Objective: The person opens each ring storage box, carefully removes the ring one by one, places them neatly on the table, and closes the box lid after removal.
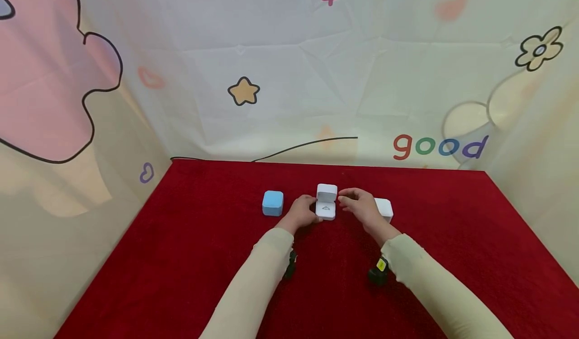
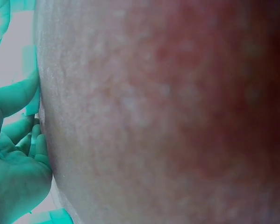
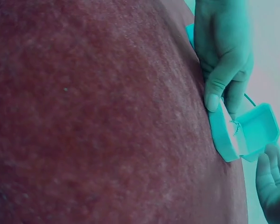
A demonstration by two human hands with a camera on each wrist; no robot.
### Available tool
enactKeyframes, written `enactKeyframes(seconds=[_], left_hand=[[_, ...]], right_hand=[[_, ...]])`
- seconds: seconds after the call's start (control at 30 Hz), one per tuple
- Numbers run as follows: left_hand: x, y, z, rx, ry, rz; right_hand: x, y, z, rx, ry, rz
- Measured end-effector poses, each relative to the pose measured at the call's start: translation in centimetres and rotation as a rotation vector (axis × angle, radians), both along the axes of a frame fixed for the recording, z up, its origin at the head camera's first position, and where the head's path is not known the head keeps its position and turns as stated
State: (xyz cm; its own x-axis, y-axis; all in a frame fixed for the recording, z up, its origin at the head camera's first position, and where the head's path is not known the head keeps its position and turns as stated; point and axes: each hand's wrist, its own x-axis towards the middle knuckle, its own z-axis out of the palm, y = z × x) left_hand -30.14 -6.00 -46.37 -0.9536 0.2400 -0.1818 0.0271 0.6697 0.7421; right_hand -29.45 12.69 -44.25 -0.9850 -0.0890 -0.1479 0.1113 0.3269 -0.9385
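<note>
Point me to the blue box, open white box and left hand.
Blue box [image 1: 273, 200], head view: top face.
Open white box [image 1: 326, 202], head view: near the hinge.
Left hand [image 1: 301, 212], head view: back of the hand.

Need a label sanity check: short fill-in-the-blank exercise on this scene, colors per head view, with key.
1. Open or closed: the held box, in the left hand, is ____.
2. The leftmost box is colored ____.
3. The rightmost box, partly hidden by the right hand, is colored ____.
4. The cloth is colored ____.

Missing words: open; blue; white; red.
</note>
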Motion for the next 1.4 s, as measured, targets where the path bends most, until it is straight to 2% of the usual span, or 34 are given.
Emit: enactKeyframes(seconds=[0.37,0.6,0.87,1.17,1.4], left_hand=[[0.0,-0.1,0.0,0.021,-0.004,0.010],[0.2,-0.1,0.1,0.010,0.007,0.002],[0.3,-0.1,0.2,0.027,0.000,0.003],[0.4,0.0,0.3,0.036,0.005,0.007],[0.4,0.0,0.1,0.038,0.011,0.007]], right_hand=[[-0.2,-0.9,-0.3,0.129,-0.023,0.133],[-0.6,-1.5,0.0,0.216,-0.017,0.148],[-0.6,-1.7,-0.1,0.246,-0.012,0.137],[-0.8,-1.8,-0.3,0.392,0.068,0.155],[-0.6,-1.9,-0.4,0.457,0.140,0.173]])
